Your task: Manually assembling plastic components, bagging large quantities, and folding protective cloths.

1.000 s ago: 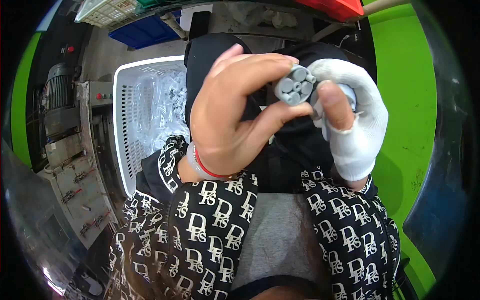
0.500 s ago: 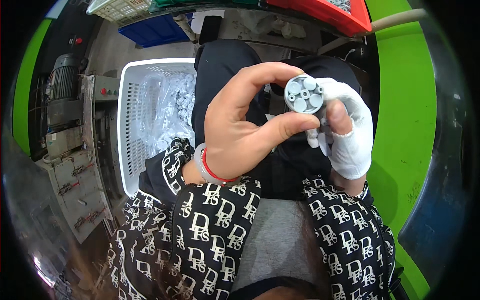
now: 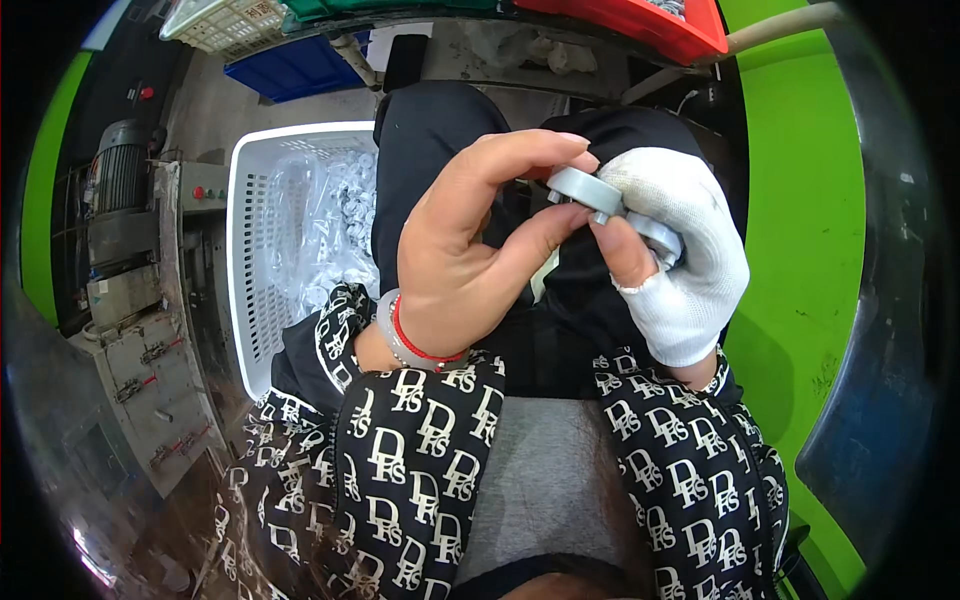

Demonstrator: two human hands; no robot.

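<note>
A round grey plastic part (image 3: 585, 188) is held between both hands above my lap, tilted so that its rim faces up and small pegs show beneath it. My left hand (image 3: 470, 230), bare with a red string and a pale bangle at the wrist, pinches its left side between thumb and fingers. My right hand (image 3: 685, 250) wears a white glove with the thumb bare. Its thumb and fingers grip the right side of that part. A second grey plastic piece (image 3: 655, 238) sits inside the curled right hand, partly hidden by the fingers.
A white perforated basket (image 3: 243, 250) with a clear plastic bag and many small grey parts (image 3: 358, 205) stands left of my legs. Red (image 3: 690, 35) and blue (image 3: 300, 72) crates are at the far side. Machinery with a motor (image 3: 125, 165) stands at left, a green panel (image 3: 805, 230) at right.
The round part has turned from showing its pegged, compartmented face to showing its rim edge-on, and has moved slightly left. A second grey piece now shows in the right hand.
</note>
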